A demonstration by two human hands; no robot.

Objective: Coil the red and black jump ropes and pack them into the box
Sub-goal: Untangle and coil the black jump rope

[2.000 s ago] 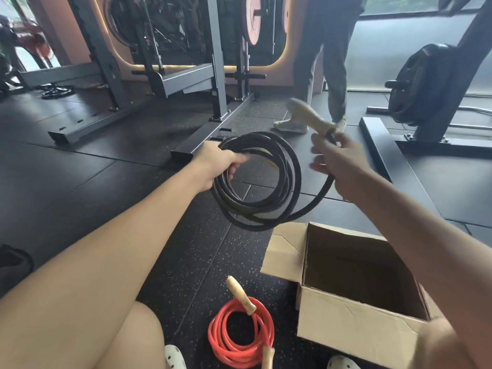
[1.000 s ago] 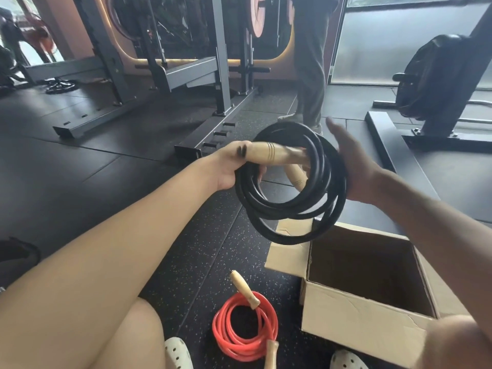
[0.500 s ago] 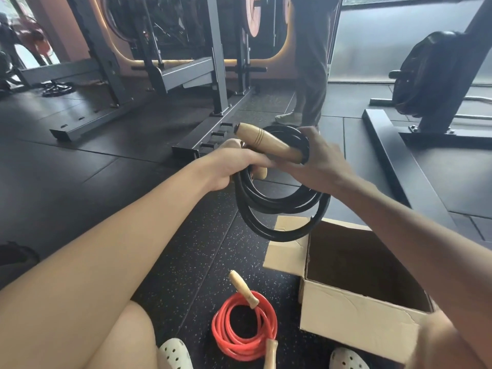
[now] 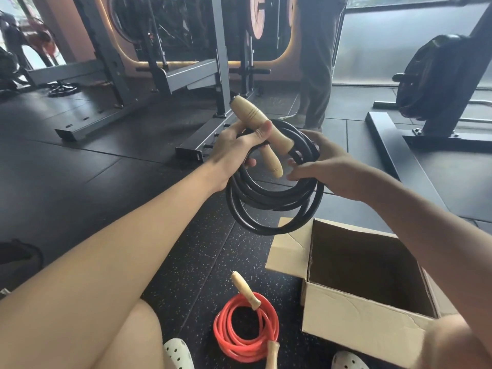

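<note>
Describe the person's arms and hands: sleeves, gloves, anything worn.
The left arm and right arm are bare, no sleeves in view. The left hand and right hand are bare too: no gloves, watch, wristband or rings visible.

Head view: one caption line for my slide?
Left hand and right hand hold the coiled black rope near the open box; red rope lies coiled.

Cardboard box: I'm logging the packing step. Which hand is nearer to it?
Right. The right hand holds the black jump rope just beyond the far edge of the box; the left hand grips its handles farther left.
</note>
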